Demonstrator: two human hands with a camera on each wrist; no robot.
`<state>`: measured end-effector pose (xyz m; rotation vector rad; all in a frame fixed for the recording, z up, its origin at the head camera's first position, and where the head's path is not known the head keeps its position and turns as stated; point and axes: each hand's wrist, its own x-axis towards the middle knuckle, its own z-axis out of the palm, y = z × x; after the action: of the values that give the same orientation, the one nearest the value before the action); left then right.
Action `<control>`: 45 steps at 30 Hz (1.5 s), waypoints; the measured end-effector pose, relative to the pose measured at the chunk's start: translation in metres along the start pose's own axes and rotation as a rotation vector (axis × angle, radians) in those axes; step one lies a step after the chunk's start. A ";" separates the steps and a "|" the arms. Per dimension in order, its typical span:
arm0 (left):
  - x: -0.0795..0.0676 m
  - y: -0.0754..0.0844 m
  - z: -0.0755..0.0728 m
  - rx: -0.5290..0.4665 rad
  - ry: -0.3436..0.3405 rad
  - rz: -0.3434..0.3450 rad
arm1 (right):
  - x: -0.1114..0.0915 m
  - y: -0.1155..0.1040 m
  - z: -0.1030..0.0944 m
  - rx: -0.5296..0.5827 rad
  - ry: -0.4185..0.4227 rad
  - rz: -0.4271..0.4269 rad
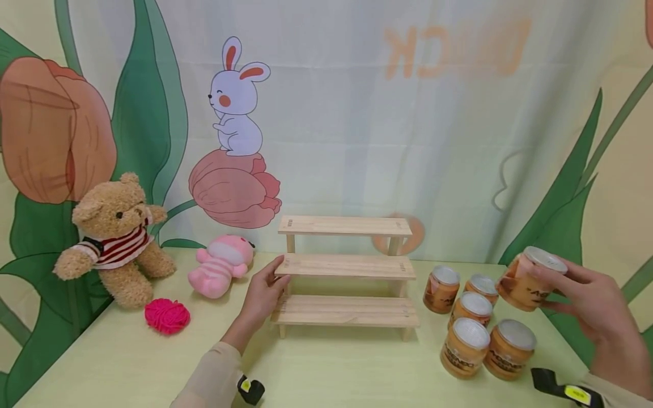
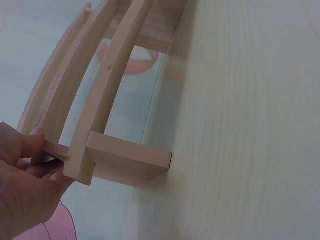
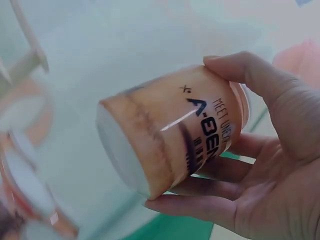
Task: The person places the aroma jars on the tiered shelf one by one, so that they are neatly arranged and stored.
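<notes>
A three-tier wooden shelf stands mid-table, its steps bare. My left hand grips the left end of its middle step; in the left wrist view the thumb and fingers pinch the wood beside an upright. At the right, my right hand holds an orange-brown can with a silvery lid, tilted and raised off the table. Dark lettering shows on this can in the right wrist view, with thumb and fingers around it. Several similar cans stand upright below and left of that hand.
On the left sit a teddy bear in a striped shirt, a pink plush toy and a ball of pink yarn. A printed curtain hangs behind the table.
</notes>
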<state>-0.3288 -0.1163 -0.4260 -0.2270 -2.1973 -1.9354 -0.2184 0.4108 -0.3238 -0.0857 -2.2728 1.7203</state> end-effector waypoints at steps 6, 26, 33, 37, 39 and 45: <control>0.001 0.000 -0.001 0.036 0.007 -0.003 | -0.008 -0.030 0.032 -0.136 -0.069 -0.087; 0.000 -0.004 -0.001 0.007 0.005 0.025 | -0.015 -0.060 0.178 -0.059 -0.216 -0.194; 0.000 -0.003 -0.004 0.011 0.024 0.029 | 0.004 -0.071 0.214 -0.036 -0.208 -0.219; 0.001 -0.003 -0.005 0.007 0.035 0.019 | 0.022 -0.081 0.231 -0.033 -0.202 -0.254; 0.002 -0.003 -0.005 0.012 0.041 0.018 | 0.032 -0.086 0.240 -0.021 -0.208 -0.258; 0.003 -0.005 -0.004 0.010 0.015 0.032 | 0.056 -0.099 0.266 -0.007 -0.203 -0.255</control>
<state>-0.3331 -0.1205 -0.4290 -0.2436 -2.1799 -1.9034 -0.3294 0.1472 -0.2846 0.3778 -2.3098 1.6509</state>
